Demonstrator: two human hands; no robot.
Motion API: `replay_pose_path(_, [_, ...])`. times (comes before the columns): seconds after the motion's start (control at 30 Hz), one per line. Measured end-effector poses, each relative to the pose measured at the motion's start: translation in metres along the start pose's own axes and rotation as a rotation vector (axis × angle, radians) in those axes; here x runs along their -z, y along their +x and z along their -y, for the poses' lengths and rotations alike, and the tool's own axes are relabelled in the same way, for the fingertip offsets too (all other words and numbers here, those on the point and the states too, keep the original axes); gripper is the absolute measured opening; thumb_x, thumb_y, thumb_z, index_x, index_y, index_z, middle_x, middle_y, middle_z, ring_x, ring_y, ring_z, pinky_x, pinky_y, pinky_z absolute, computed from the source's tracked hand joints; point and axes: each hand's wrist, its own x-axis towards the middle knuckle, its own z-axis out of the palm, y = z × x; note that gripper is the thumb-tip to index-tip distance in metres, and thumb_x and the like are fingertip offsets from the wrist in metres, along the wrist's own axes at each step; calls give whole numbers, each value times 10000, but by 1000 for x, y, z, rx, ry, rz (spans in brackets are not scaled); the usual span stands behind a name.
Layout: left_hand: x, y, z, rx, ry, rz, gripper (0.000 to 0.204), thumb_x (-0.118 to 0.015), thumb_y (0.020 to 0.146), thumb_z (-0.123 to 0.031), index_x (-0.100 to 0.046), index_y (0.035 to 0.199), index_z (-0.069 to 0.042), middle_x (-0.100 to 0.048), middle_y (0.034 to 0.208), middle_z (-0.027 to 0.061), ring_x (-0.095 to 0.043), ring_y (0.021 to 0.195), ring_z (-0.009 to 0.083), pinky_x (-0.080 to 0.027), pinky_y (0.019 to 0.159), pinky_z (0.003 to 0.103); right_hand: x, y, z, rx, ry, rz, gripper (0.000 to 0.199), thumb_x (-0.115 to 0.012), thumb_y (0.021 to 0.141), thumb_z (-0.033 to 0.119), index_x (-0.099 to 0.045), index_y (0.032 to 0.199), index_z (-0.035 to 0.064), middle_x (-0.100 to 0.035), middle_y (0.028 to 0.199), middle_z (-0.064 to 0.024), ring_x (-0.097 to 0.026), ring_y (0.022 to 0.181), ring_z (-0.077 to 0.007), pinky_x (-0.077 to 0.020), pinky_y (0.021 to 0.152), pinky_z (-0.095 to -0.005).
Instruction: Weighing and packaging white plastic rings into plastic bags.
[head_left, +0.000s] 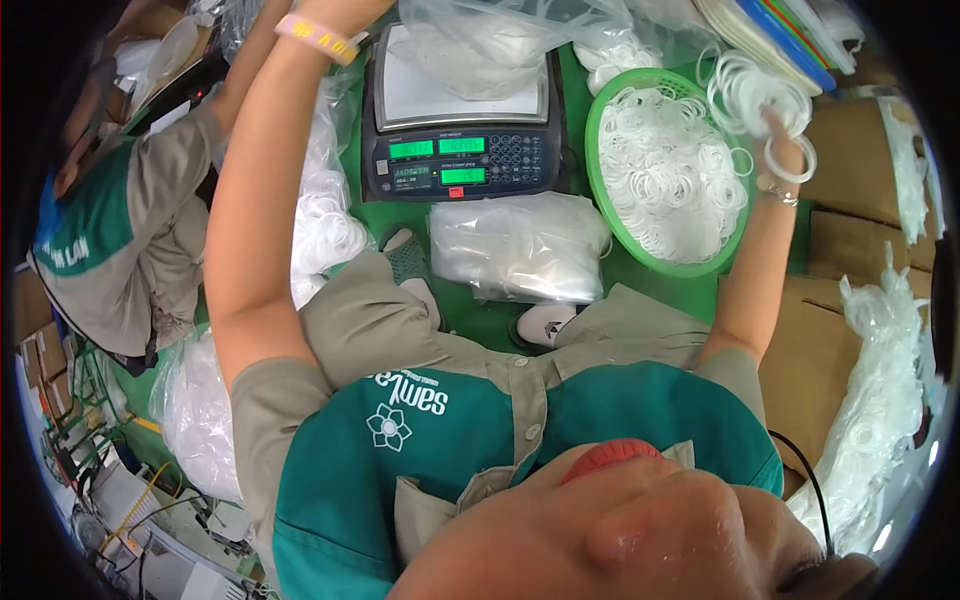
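Note:
My right hand (pixel 785 148) is closed on a loose bunch of white plastic rings (pixel 745 95), with one ring hanging around the fingers. It is at the right rim of a green basket (pixel 596 190) heaped with similar white rings (pixel 670 175). My left hand (pixel 345 12) reaches to the top edge, beside a clear plastic bag (pixel 475 50); its fingers are out of the picture. That bag rests on the pan of a digital scale (pixel 460 160) with lit green displays. Whether my left hand grips the bag cannot be seen.
A folded stack of clear bags (pixel 520 245) lies before the scale. Bagged white rings (pixel 325 230) stand to its left. Cardboard boxes (pixel 835 335) and a clear plastic bundle (pixel 870 400) line the right side. Another person (pixel 130 220) sits at the left, one arm reaching forward.

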Motion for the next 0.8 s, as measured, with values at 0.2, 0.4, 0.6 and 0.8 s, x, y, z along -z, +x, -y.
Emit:
replay_pose_path(0.2, [13, 7, 32, -65, -437, 342, 703, -505, 651, 1, -259, 1307, -44, -453, 545, -9, -372, 433, 73, -323, 408, 205, -192, 39, -2, 132, -78, 367, 209, -535, 809, 152, -559, 966, 17, -598, 863, -41, -549, 763, -134, -434, 698, -252])
replay_pose_path(0.4, [0, 16, 26, -202, 4, 63, 668, -504, 648, 4, -300, 1284, -19, -431, 554, -25, -350, 437, 59, -304, 406, 193, -301, 15, -45, 530, -1312, 667, 259, -548, 717, 229, -582, 875, 26, -595, 705, -181, -567, 658, -320, -439, 609, -365])
replay_pose_path(0.6, [52, 6, 67, -92, -83, 21, 643, -476, 678, 18, -305, 1292, -64, -549, 688, 42, -375, 437, 54, -314, 406, 195, -305, -6, -11, 278, -179, 515, 124, -481, 787, 45, -536, 898, 36, -575, 717, -33, -535, 577, -95, -422, 506, -195])
replay_pose_path(0.8, [50, 10, 37, 98, -434, 110, 690, -436, 670, 82, -281, 1308, -128, -296, 1308, 202, -455, 513, 72, -375, 445, 203, -163, -7, -93, 151, -475, 342, 231, -483, 809, 183, -579, 873, -17, -608, 861, -91, -573, 758, -187, -445, 662, -283])
